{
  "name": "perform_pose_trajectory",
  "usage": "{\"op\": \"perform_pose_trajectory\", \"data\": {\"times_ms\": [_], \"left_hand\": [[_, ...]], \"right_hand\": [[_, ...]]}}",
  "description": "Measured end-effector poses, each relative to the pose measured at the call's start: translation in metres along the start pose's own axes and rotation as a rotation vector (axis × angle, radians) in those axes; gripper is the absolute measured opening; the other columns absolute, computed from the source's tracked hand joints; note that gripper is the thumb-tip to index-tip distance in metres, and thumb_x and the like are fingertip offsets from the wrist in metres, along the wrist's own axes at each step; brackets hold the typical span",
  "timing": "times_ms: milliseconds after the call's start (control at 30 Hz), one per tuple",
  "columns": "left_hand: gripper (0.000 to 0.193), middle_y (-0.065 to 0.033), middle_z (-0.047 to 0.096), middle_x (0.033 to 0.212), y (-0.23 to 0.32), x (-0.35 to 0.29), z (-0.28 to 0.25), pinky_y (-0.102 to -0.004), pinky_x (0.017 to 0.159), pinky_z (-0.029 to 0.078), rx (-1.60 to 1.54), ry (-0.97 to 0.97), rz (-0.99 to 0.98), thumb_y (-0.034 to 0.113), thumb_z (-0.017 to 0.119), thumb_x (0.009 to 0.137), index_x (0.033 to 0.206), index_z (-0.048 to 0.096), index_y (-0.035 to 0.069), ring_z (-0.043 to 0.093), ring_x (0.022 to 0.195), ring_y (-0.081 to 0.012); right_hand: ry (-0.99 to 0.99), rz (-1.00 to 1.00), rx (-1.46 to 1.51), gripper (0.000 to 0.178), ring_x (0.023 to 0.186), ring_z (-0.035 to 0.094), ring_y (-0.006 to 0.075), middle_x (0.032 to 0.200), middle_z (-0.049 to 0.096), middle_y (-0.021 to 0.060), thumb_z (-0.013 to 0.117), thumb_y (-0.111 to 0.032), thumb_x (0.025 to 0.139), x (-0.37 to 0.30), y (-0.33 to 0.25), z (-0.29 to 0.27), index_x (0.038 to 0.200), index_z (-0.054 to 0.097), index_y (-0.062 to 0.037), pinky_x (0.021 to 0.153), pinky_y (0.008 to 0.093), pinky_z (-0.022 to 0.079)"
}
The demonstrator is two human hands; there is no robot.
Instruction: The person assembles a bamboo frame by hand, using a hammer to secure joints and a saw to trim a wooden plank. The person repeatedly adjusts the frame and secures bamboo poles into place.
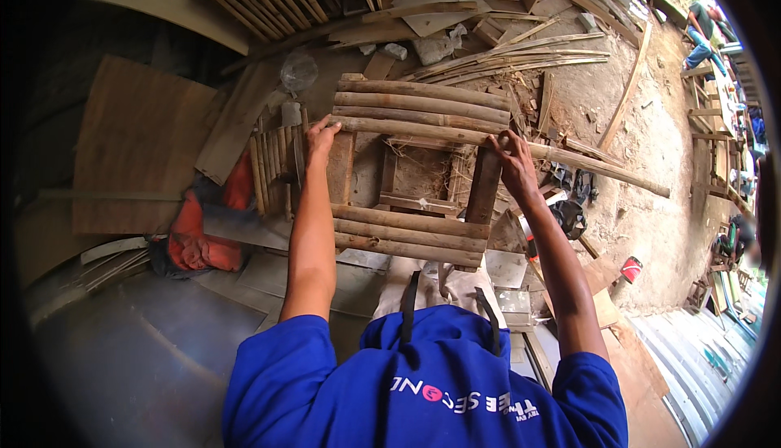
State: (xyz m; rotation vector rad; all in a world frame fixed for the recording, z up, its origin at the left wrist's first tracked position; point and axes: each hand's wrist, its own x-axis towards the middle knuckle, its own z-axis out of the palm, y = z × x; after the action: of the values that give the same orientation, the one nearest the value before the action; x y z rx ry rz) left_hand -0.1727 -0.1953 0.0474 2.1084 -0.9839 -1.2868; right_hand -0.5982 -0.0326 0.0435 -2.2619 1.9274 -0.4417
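A long bamboo slat (598,165) lies across a wooden frame (484,187) in front of me, its right end reaching well past the frame. My left hand (322,133) grips the slat's left end at the frame's left edge. Near the frame's right edge, my right hand (512,159) has its fingers closed on the same slat. Several bamboo slats (423,101) sit side by side on the far end of the frame, just beyond the held one. More near slats (407,228) cover the end closest to me, with an open gap between the two groups.
Loose bamboo strips (521,59) lie on the ground beyond the frame. A plywood sheet (134,151) and a red-orange cloth (203,240) are at the left. Corrugated metal (691,358) is at lower right; a person (704,37) is at far upper right.
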Motion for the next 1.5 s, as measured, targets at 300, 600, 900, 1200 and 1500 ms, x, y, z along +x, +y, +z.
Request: {"op": "perform_pose_trajectory", "data": {"times_ms": [300, 600, 900, 1200, 1500], "left_hand": [[0.055, -0.0155, 0.045, 0.148, 0.000, 0.003, 0.001, -0.0427, 0.111, 0.035, -0.026, -0.007, -0.030, 0.023, 0.073, 0.087, 0.138, 0.056, 0.013, 0.042, 0.137, -0.0320], [0.053, -0.0147, 0.050, 0.144, -0.029, 0.014, 0.007, -0.0411, 0.108, 0.039, -0.055, 0.003, 0.110, 0.031, 0.073, 0.089, 0.138, 0.057, 0.020, 0.046, 0.133, -0.0302], [0.051, -0.0165, 0.058, 0.135, -0.049, 0.021, 0.009, -0.0385, 0.101, 0.043, -0.075, 0.029, 0.333, 0.030, 0.072, 0.090, 0.137, 0.058, 0.017, 0.054, 0.123, -0.0263], [0.051, -0.0185, 0.058, 0.134, -0.058, 0.007, 0.004, -0.0425, 0.101, 0.045, 0.028, 0.051, 0.375, 0.029, 0.071, 0.091, 0.137, 0.057, 0.013, 0.055, 0.124, -0.0304], [0.048, -0.0203, 0.058, 0.134, -0.106, -0.037, -0.029, -0.0462, 0.104, 0.044, 0.122, 0.013, 0.410, 0.028, 0.072, 0.089, 0.132, 0.061, 0.011, 0.054, 0.126, -0.0344]], "right_hand": [[-0.034, 0.029, 0.060, 0.065, 0.134, 0.041, 0.0359, 0.142, 0.040, 0.0182, 0.056, -0.002, 0.078, 0.000, -0.004, 0.001, 0.141, 0.052, -0.0194, 0.118, 0.0495, 0.024], [0.063, 0.052, -0.099, 0.072, 0.139, 0.038, 0.0323, 0.152, 0.036, 0.0154, 0.052, 0.005, 0.075, -0.005, -0.003, 0.009, 0.141, 0.052, -0.0237, 0.117, 0.0518, 0.023], [0.043, 0.008, -0.054, 0.072, 0.130, 0.045, 0.0352, 0.146, 0.042, 0.0158, 0.052, 0.009, 0.073, 0.000, 0.004, 0.006, 0.137, 0.057, -0.0242, 0.113, 0.0490, 0.029], [-0.050, 0.000, -0.010, 0.074, 0.132, 0.043, 0.0355, 0.145, 0.040, 0.0199, 0.047, 0.009, 0.077, -0.004, 0.002, -0.007, 0.142, 0.051, -0.0283, 0.115, 0.0501, 0.026], [-0.253, 0.002, 0.033, 0.076, 0.117, 0.050, 0.0316, 0.124, 0.052, 0.0151, 0.057, 0.008, 0.071, -0.070, -0.026, -0.023, 0.138, 0.057, -0.0282, 0.101, 0.0417, 0.038]]}}
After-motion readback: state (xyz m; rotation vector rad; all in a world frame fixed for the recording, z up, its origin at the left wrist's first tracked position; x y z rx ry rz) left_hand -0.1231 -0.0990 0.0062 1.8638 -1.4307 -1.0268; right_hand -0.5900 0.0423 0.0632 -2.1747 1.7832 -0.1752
